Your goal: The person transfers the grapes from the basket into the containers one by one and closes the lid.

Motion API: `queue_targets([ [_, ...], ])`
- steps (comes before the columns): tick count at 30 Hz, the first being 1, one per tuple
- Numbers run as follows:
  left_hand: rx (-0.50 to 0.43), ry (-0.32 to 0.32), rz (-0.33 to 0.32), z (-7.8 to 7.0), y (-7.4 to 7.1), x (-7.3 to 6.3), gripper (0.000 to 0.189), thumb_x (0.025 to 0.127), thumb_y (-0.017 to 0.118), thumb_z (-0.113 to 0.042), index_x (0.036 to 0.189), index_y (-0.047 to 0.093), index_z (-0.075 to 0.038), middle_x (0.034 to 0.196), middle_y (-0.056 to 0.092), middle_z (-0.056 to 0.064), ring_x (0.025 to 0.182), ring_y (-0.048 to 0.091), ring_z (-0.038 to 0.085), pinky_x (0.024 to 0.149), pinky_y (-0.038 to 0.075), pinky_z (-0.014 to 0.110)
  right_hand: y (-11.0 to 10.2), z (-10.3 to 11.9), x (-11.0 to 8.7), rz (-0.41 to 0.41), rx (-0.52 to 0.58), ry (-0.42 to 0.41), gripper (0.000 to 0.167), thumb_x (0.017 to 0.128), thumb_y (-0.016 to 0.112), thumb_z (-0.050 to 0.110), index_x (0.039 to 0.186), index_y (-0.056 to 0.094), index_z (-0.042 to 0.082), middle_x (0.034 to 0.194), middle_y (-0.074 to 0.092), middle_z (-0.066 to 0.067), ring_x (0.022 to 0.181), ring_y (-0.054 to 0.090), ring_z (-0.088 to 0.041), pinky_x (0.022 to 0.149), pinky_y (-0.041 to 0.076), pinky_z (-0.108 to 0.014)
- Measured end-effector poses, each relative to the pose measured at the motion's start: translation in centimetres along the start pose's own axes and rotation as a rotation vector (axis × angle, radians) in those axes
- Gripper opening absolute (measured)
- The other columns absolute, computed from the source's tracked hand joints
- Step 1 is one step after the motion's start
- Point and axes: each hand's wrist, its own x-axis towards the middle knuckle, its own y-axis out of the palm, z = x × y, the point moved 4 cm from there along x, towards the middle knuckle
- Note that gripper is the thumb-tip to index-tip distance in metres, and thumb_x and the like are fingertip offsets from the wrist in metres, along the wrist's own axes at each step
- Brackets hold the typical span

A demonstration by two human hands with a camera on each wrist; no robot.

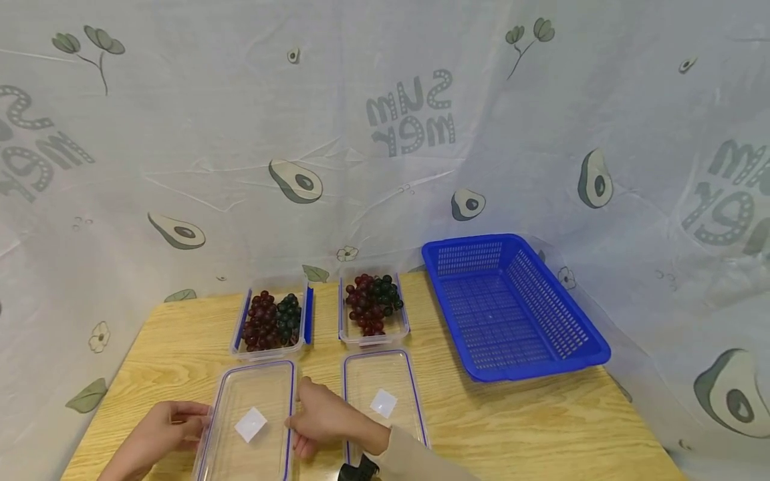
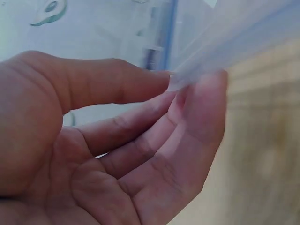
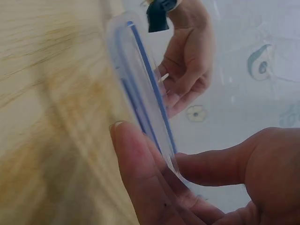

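A clear plastic lid (image 1: 265,387) with a blue seal and a white square label (image 1: 250,424) is held between both hands near the front left of the table. My left hand (image 1: 161,431) pinches its left edge; in the left wrist view the thumb lies on one face and the fingers behind. On the opposite long edge, my right hand (image 1: 327,415) pinches the rim between thumb and fingers. Seen from the right wrist, the lid (image 3: 145,89) is raised off the wooden surface. Just beyond it stands a clear container (image 1: 240,355) with dark red and green grapes (image 1: 265,321).
A second blue-sealed lid (image 1: 379,374) lies on the table, partly under my right forearm. Behind it is another clear container (image 1: 361,339) of grapes (image 1: 367,304). A blue mesh basket (image 1: 475,364) sits at the right. A patterned white curtain (image 1: 240,120) rises behind the wooden table (image 1: 511,427).
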Motion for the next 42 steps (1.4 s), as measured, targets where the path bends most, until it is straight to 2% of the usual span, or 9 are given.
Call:
queue_targets([
  [5,0.015,0.001,0.033,-1.1,-1.2,-0.4,0.043,0.103,0.053,-0.004,0.135,0.053,0.025,0.124,0.072,0.025,0.1,0.074,0.017,0.083,0.065,0.038,-0.8,1.6,-0.6,0.057,0.037,-0.038,0.02,0.103,0.064,0.004,0.118,0.053,-0.002,0.067,0.073,-0.017,0.053,0.071,-0.029,0.057,0.063,-0.044],
  [8,0.036,-0.027,0.032,-1.5,-1.2,-0.8,0.042,0.103,0.052,-0.003,0.135,0.053,0.025,0.125,0.071,0.028,0.101,0.074,0.019,0.083,0.065,0.039,-0.9,1.8,-0.7,0.07,0.056,-0.028,0.024,0.103,0.065,0.007,0.123,0.056,-0.004,0.069,0.075,-0.019,0.053,0.071,-0.027,0.06,0.063,-0.046],
  [15,0.036,-0.048,0.054,-1.5,-0.9,-1.9,0.04,0.104,0.051,-0.003,0.132,0.054,0.026,0.117,0.075,0.018,0.098,0.074,0.017,0.083,0.065,0.04,-1.0,1.9,-1.1,0.107,0.084,-0.01,0.022,0.104,0.065,0.01,0.12,0.058,-0.003,0.072,0.076,-0.021,0.049,0.066,-0.013,0.059,0.063,-0.045],
  [20,0.035,-0.045,0.062,-1.6,-0.8,-2.1,0.039,0.105,0.052,-0.003,0.131,0.055,0.025,0.113,0.077,0.012,0.095,0.073,0.015,0.082,0.065,0.04,-1.1,2.1,-1.3,0.126,0.084,-0.015,0.015,0.104,0.065,0.01,0.114,0.059,0.0,0.072,0.076,-0.021,0.049,0.065,-0.01,0.06,0.063,-0.045],
  [25,0.079,-0.071,0.03,-1.7,-0.7,-2.9,0.038,0.105,0.055,-0.006,0.128,0.059,0.023,0.109,0.077,0.008,0.095,0.072,0.018,0.081,0.065,0.039,-1.0,2.3,-1.5,0.156,0.103,-0.004,0.01,0.104,0.064,0.01,0.108,0.058,0.003,0.07,0.075,-0.02,0.048,0.064,-0.01,0.054,0.061,-0.037],
  [28,0.091,-0.071,0.027,-2.2,-0.9,-3.6,0.039,0.105,0.057,-0.008,0.129,0.059,0.023,0.109,0.077,0.007,0.095,0.073,0.018,0.08,0.065,0.037,-1.0,2.6,-1.9,0.173,0.111,-0.013,0.012,0.104,0.064,0.01,0.113,0.057,0.004,0.072,0.075,-0.021,0.049,0.064,-0.009,0.052,0.06,-0.031],
  [32,0.081,-0.034,0.028,-3.4,-1.6,-4.7,0.044,0.108,0.055,-0.01,0.135,0.053,0.024,0.116,0.076,0.012,0.094,0.073,0.015,0.081,0.064,0.035,-1.4,3.6,-2.6,0.164,0.101,-0.059,0.019,0.105,0.063,0.011,0.122,0.056,0.004,0.075,0.076,-0.021,0.051,0.065,-0.008,0.055,0.061,-0.034],
  [36,0.101,0.008,-0.043,-5.1,-2.2,-5.3,0.044,0.109,0.054,-0.011,0.139,0.052,0.022,0.124,0.074,0.021,0.092,0.075,0.009,0.082,0.064,0.032,-2.3,5.0,-3.0,0.129,0.109,-0.11,0.02,0.105,0.064,0.013,0.121,0.054,0.007,0.074,0.076,-0.017,0.053,0.066,-0.009,0.056,0.062,-0.034],
  [42,0.14,0.09,-0.237,-8.3,-2.5,-5.1,0.046,0.108,0.059,-0.016,0.142,0.054,0.015,0.128,0.073,0.019,0.089,0.074,0.001,0.08,0.063,0.026,-4.2,7.3,-3.1,0.096,0.109,-0.178,0.016,0.105,0.065,0.015,0.112,0.052,0.009,0.071,0.074,-0.011,0.055,0.068,-0.012,0.056,0.061,-0.031],
])
